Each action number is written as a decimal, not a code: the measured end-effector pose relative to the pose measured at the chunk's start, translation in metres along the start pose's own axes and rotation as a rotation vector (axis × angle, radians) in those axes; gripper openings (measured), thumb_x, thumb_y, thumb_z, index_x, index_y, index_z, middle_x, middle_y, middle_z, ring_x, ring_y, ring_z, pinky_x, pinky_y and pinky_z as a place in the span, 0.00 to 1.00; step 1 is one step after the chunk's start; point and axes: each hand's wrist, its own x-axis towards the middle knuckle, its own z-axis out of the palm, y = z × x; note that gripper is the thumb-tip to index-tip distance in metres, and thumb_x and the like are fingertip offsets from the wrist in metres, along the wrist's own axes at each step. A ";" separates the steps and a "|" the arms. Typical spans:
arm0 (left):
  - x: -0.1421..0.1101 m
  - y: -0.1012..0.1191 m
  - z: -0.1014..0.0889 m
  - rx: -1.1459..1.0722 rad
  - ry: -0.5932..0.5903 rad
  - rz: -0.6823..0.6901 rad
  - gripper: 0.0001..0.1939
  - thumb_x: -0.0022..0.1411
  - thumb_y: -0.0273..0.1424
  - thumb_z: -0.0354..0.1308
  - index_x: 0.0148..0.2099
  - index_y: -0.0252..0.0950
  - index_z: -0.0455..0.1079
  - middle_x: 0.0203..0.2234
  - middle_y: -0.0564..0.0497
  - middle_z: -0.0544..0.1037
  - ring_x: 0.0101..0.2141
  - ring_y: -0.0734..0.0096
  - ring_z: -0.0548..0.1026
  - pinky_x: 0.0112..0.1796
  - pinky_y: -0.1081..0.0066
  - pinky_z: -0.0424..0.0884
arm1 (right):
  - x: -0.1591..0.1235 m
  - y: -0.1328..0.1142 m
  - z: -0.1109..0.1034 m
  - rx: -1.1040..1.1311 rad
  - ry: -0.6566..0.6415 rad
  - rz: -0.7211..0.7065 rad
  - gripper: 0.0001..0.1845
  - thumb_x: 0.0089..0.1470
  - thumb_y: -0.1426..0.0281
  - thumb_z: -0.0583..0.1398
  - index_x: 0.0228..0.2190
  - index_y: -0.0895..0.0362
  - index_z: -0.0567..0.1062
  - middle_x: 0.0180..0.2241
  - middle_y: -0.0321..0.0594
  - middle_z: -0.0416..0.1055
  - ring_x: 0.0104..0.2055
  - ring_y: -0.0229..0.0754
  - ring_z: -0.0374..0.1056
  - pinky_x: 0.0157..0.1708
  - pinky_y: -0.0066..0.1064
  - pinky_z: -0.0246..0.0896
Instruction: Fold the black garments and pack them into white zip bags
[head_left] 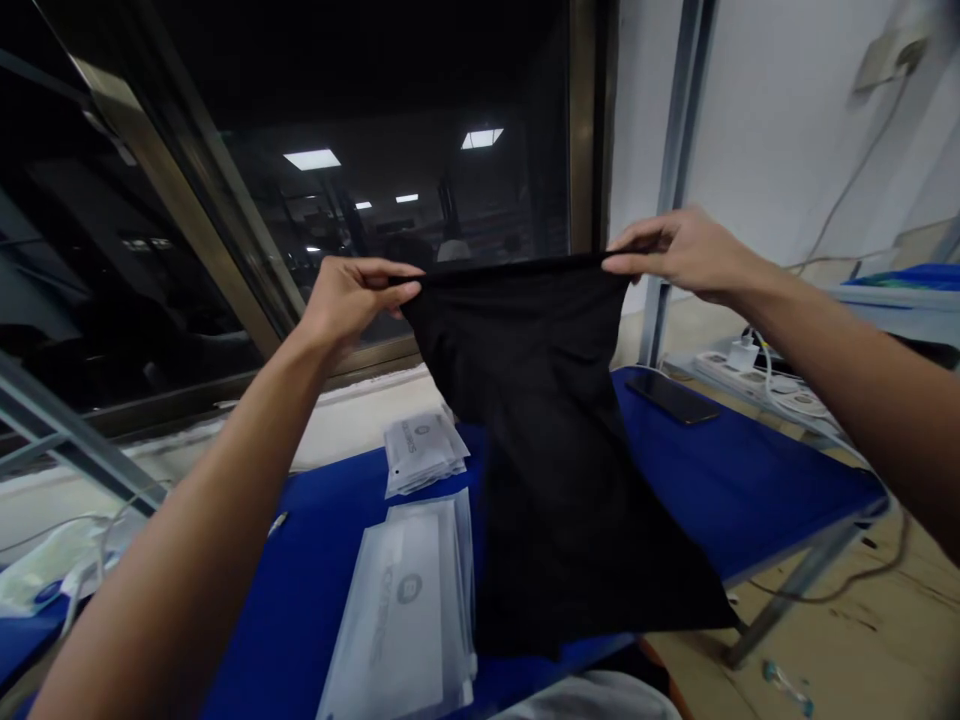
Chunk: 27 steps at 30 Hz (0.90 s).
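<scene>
A black cloth garment hangs stretched between my two hands above the blue table; its exact kind I cannot make out. My left hand pinches its upper left corner between thumb and fingers. At the upper right corner, my right hand grips the same edge, which is pulled nearly straight. The lower part of the cloth widens and drapes down past the table's front edge. Left of it lies a stack of frosted zip bags with printed lettering, and behind that a smaller pile of similar bags.
A dark phone lies on the right of the blue table. Power strips with a white charger and cables sit beyond it. A window and metal posts stand behind. Scraps lie on the floor.
</scene>
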 end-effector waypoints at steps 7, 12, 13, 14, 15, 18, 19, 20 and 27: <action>0.005 0.016 -0.008 -0.039 0.037 0.082 0.17 0.44 0.38 0.78 0.31 0.38 0.75 0.21 0.60 0.76 0.22 0.80 0.67 0.22 0.71 0.65 | -0.005 -0.029 -0.022 -0.090 0.149 -0.249 0.15 0.44 0.61 0.75 0.33 0.54 0.83 0.31 0.39 0.76 0.33 0.38 0.67 0.39 0.37 0.62; 0.008 0.027 -0.007 -0.113 0.135 0.159 0.18 0.44 0.36 0.78 0.32 0.38 0.74 0.21 0.60 0.73 0.22 0.81 0.65 0.21 0.73 0.62 | -0.025 -0.062 -0.008 0.273 -0.179 -0.140 0.23 0.50 0.48 0.67 0.28 0.56 0.81 0.22 0.36 0.72 0.24 0.34 0.64 0.25 0.32 0.57; 0.008 0.030 -0.001 -0.152 0.101 0.160 0.17 0.45 0.35 0.77 0.32 0.38 0.73 0.23 0.59 0.74 0.23 0.80 0.67 0.23 0.73 0.65 | -0.028 -0.071 0.004 0.318 -0.249 -0.157 0.24 0.52 0.46 0.65 0.31 0.55 0.81 0.26 0.38 0.75 0.27 0.37 0.67 0.25 0.32 0.59; 0.007 0.034 0.007 -0.189 0.041 0.158 0.16 0.46 0.35 0.76 0.32 0.39 0.72 0.26 0.59 0.77 0.26 0.79 0.70 0.26 0.73 0.68 | -0.031 -0.079 0.019 0.288 -0.260 -0.214 0.23 0.51 0.47 0.66 0.37 0.53 0.81 0.34 0.40 0.78 0.33 0.41 0.71 0.28 0.34 0.64; 0.006 0.038 0.016 -0.216 -0.030 0.158 0.15 0.48 0.35 0.75 0.32 0.39 0.71 0.31 0.57 0.79 0.30 0.77 0.73 0.29 0.72 0.71 | -0.032 -0.087 0.035 0.190 -0.217 -0.281 0.23 0.50 0.52 0.69 0.45 0.49 0.80 0.45 0.41 0.77 0.43 0.46 0.72 0.36 0.38 0.69; 0.000 0.048 0.047 -0.159 -0.139 0.197 0.12 0.57 0.37 0.69 0.34 0.39 0.70 0.44 0.50 0.81 0.42 0.69 0.78 0.38 0.70 0.75 | -0.026 -0.104 0.082 -0.149 -0.112 -0.496 0.26 0.48 0.60 0.71 0.50 0.44 0.77 0.63 0.40 0.64 0.63 0.58 0.59 0.54 0.51 0.66; -0.003 0.051 0.056 -0.103 -0.136 0.208 0.12 0.59 0.39 0.67 0.36 0.38 0.71 0.44 0.49 0.81 0.44 0.66 0.79 0.38 0.69 0.76 | -0.021 -0.107 0.093 -0.218 -0.080 -0.540 0.22 0.50 0.61 0.70 0.49 0.45 0.78 0.64 0.39 0.62 0.66 0.60 0.56 0.56 0.53 0.63; -0.005 0.052 0.062 -0.046 -0.124 0.211 0.13 0.61 0.42 0.65 0.38 0.38 0.72 0.43 0.47 0.81 0.45 0.64 0.79 0.38 0.69 0.76 | -0.016 -0.108 0.100 -0.262 -0.053 -0.560 0.18 0.53 0.62 0.68 0.47 0.45 0.78 0.63 0.39 0.62 0.66 0.60 0.55 0.57 0.54 0.61; -0.022 0.048 0.033 0.063 -0.500 -0.005 0.25 0.63 0.55 0.59 0.48 0.39 0.78 0.34 0.47 0.81 0.36 0.60 0.81 0.33 0.67 0.79 | 0.015 -0.092 0.085 -0.244 0.030 -0.318 0.10 0.58 0.62 0.63 0.42 0.48 0.75 0.43 0.39 0.75 0.48 0.53 0.68 0.48 0.47 0.66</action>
